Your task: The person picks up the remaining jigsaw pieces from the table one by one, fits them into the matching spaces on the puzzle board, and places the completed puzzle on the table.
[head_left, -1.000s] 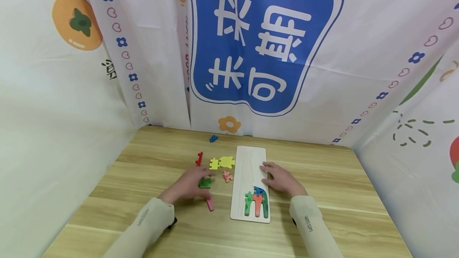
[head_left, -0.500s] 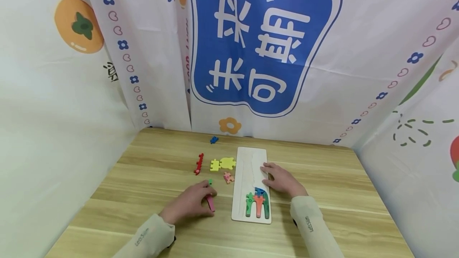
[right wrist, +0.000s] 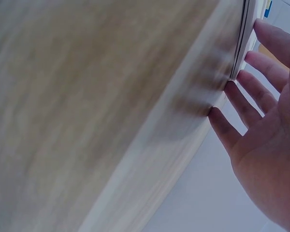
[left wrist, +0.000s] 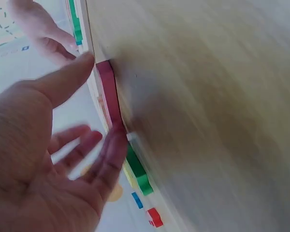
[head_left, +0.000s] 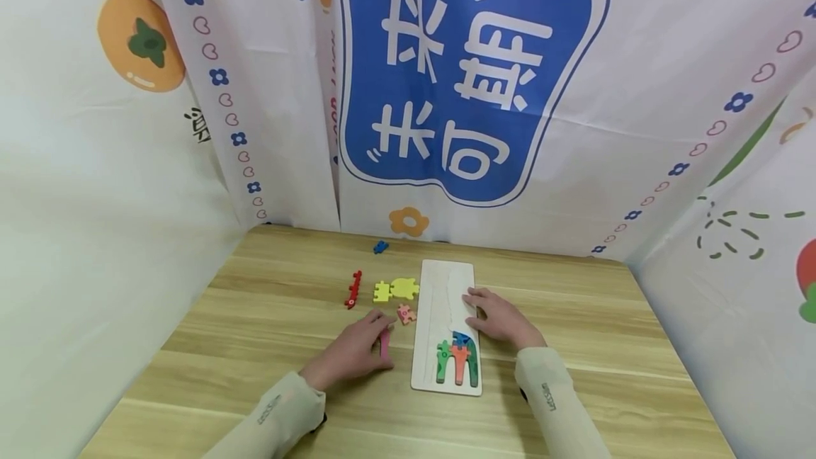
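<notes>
My left hand [head_left: 350, 350] holds a narrow pink puzzle piece [head_left: 384, 346] lengthwise, thumb at one end and fingers at the other. In the left wrist view this pink piece [left wrist: 109, 92] stands just above the wood, and a green puzzle piece [left wrist: 139, 169] lies beyond the fingertips. The hand hides that green piece in the head view. A white puzzle board [head_left: 440, 303] lies to the right, with green, orange-red [head_left: 459, 365], blue and dark green pieces fitted at its near end. My right hand [head_left: 500, 319] rests at the board's right edge, fingers extended and touching it.
Left of the board are a salmon-pink piece [head_left: 406, 314], two yellow pieces [head_left: 404, 288] and a long red piece [head_left: 353, 290]. A small blue piece [head_left: 380, 247] lies near the back edge. Printed cloth walls [head_left: 287, 161] enclose the wooden table [head_left: 574, 317] at the back and sides.
My left hand came down over the pink piece, took hold of it, and moved it slightly right and away from me. The right hand and the board stayed in place.
</notes>
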